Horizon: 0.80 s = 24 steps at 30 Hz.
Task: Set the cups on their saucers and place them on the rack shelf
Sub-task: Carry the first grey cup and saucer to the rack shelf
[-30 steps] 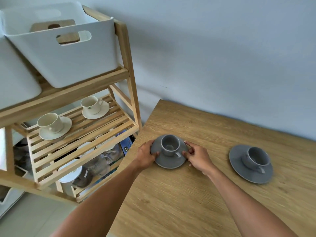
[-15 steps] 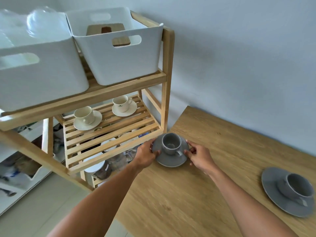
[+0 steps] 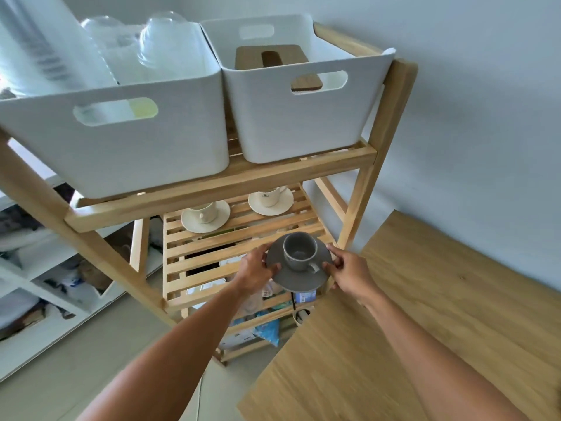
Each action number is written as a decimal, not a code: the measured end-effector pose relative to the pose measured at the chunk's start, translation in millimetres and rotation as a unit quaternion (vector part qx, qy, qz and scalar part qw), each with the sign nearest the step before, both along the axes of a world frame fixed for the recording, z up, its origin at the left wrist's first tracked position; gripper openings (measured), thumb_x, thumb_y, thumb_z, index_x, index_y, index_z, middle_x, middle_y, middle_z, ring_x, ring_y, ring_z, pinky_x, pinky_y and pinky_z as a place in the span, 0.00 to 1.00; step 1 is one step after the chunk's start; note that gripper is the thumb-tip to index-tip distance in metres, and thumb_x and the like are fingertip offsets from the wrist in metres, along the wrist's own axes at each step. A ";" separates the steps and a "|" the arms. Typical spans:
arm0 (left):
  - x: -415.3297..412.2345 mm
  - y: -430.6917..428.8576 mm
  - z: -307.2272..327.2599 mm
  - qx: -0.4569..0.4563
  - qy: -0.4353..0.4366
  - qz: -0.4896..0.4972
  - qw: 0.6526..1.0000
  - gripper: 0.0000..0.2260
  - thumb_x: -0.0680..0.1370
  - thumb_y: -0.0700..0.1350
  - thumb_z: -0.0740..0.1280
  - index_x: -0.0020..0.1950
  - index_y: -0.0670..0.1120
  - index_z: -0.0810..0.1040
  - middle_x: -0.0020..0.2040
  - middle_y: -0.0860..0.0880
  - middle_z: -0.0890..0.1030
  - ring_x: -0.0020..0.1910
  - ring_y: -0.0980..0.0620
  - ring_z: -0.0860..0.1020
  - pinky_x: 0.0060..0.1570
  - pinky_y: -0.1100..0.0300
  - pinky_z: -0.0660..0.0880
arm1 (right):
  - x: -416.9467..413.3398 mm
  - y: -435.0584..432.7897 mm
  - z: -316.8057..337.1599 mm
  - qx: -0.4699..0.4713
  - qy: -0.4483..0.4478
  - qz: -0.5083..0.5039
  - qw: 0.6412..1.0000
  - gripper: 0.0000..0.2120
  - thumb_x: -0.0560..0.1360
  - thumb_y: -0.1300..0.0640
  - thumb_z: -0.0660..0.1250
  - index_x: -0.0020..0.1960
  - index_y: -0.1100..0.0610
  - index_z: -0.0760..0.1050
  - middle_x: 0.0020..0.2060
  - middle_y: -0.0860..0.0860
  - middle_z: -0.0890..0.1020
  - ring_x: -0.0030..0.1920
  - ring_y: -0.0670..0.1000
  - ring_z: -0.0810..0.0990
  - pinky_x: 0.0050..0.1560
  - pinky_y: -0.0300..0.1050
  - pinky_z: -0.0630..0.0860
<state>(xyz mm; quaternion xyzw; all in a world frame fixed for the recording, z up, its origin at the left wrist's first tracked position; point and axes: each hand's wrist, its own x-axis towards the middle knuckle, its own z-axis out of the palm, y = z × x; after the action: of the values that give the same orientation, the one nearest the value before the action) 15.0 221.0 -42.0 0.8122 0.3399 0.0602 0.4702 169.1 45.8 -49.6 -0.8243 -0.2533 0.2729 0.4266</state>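
A grey cup (image 3: pixel 299 252) stands upright on a grey saucer (image 3: pixel 300 279), its handle toward me. My left hand (image 3: pixel 255 270) grips the saucer's left rim and my right hand (image 3: pixel 349 270) grips its right rim. The saucer is held over the front right corner of the slatted middle shelf (image 3: pixel 200 256) of the wooden rack. Two cream cups sit on their saucers further back on that shelf, one at the left (image 3: pixel 205 214), one at the right (image 3: pixel 271 197). The second grey cup and saucer are out of view.
Two white bins (image 3: pixel 121 147) (image 3: pixel 303 117) fill the top shelf just above the middle shelf. The rack's right front post (image 3: pixel 373 165) stands close to the saucer. A wooden table (image 3: pixel 425 329) lies at the right. Cluttered lower shelf and floor below.
Both hands lifted the grey cup and saucer off the table and carried them left to the rack's middle shelf edge. The view swung left, so the other grey set left the frame.
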 end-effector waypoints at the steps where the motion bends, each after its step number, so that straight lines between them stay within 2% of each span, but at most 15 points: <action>1: 1.3 7.6 -2.2 0.003 0.005 0.004 1.000 0.22 0.77 0.41 0.70 0.70 0.48 0.71 0.55 0.51 0.79 0.54 0.52 0.77 0.40 0.70 0.72 | 2.3 9.6 -1.8 -0.006 -0.007 0.007 1.000 0.26 0.78 0.59 0.69 0.75 0.51 0.68 0.33 0.49 0.76 0.31 0.46 0.78 0.34 0.40 0.79; 3: 5.4 21.7 -7.9 0.016 0.018 0.014 1.000 0.23 0.77 0.41 0.70 0.71 0.48 0.71 0.54 0.51 0.79 0.53 0.52 0.77 0.41 0.69 0.72 | 8.1 26.8 -6.9 -0.016 -0.011 0.017 1.000 0.27 0.78 0.57 0.69 0.75 0.50 0.67 0.33 0.48 0.77 0.33 0.47 0.79 0.43 0.50 0.81; 5: 13.3 36.8 -17.2 0.015 0.023 0.025 0.999 0.22 0.76 0.42 0.70 0.70 0.48 0.72 0.55 0.50 0.79 0.54 0.50 0.78 0.44 0.63 0.75 | 16.6 43.6 -13.6 -0.017 -0.003 0.021 1.000 0.27 0.78 0.57 0.69 0.75 0.49 0.66 0.33 0.45 0.76 0.35 0.47 0.78 0.49 0.53 0.81; 8: 28.7 56.0 -30.0 0.027 0.035 0.031 0.999 0.22 0.77 0.43 0.70 0.71 0.50 0.72 0.58 0.48 0.80 0.52 0.51 0.77 0.38 0.67 0.71 | 30.8 63.6 -24.5 -0.026 -0.012 0.020 0.999 0.27 0.78 0.56 0.69 0.75 0.49 0.66 0.36 0.46 0.77 0.38 0.48 0.79 0.49 0.52 0.81; 12: 51.4 77.0 -45.7 0.051 0.053 0.012 0.997 0.22 0.78 0.44 0.69 0.72 0.51 0.71 0.59 0.47 0.80 0.52 0.52 0.75 0.50 0.59 0.71 | 50.1 84.5 -39.0 -0.056 -0.032 0.018 0.998 0.27 0.78 0.55 0.69 0.75 0.49 0.66 0.47 0.53 0.84 0.45 0.50 0.82 0.50 0.46 0.80; 15: 64.1 87.6 -56.3 0.068 0.060 0.005 0.996 0.21 0.78 0.45 0.68 0.70 0.53 0.72 0.59 0.48 0.80 0.52 0.51 0.75 0.49 0.57 0.71 | 61.8 95.6 -44.6 -0.079 -0.062 0.024 0.995 0.26 0.79 0.53 0.68 0.75 0.48 0.67 0.53 0.52 0.85 0.46 0.48 0.82 0.50 0.43 0.79; 17: 71.1 92.2 -61.3 0.082 0.069 -0.001 0.994 0.21 0.77 0.47 0.68 0.70 0.55 0.72 0.59 0.48 0.80 0.54 0.48 0.76 0.50 0.54 0.73 | 69.5 101.6 -47.8 -0.093 -0.074 0.027 0.993 0.26 0.79 0.52 0.68 0.75 0.47 0.66 0.58 0.51 0.84 0.51 0.50 0.83 0.50 0.42 0.79; 21: 81.1 98.8 -68.2 0.083 0.087 0.001 0.993 0.21 0.76 0.50 0.67 0.69 0.58 0.71 0.59 0.49 0.81 0.57 0.45 0.77 0.57 0.46 0.76 | 80.8 109.4 -51.3 -0.093 -0.062 0.036 0.993 0.26 0.79 0.55 0.68 0.75 0.50 0.67 0.68 0.52 0.78 0.67 0.54 0.77 0.66 0.47 0.74; 24: 85.7 99.0 -73.0 0.098 0.097 -0.002 0.990 0.21 0.76 0.51 0.66 0.70 0.60 0.69 0.61 0.49 0.80 0.59 0.44 0.76 0.58 0.43 0.75 | 85.5 113.1 -53.9 -0.096 -0.065 0.046 0.992 0.25 0.79 0.57 0.67 0.76 0.52 0.67 0.72 0.52 0.74 0.72 0.55 0.71 0.70 0.47 0.67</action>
<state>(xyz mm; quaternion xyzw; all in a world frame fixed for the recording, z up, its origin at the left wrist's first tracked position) 100.7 320.0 -115.0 0.8572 0.3748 0.0127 0.3530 254.6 158.9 -103.5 -0.8648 -0.2908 0.2616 0.3148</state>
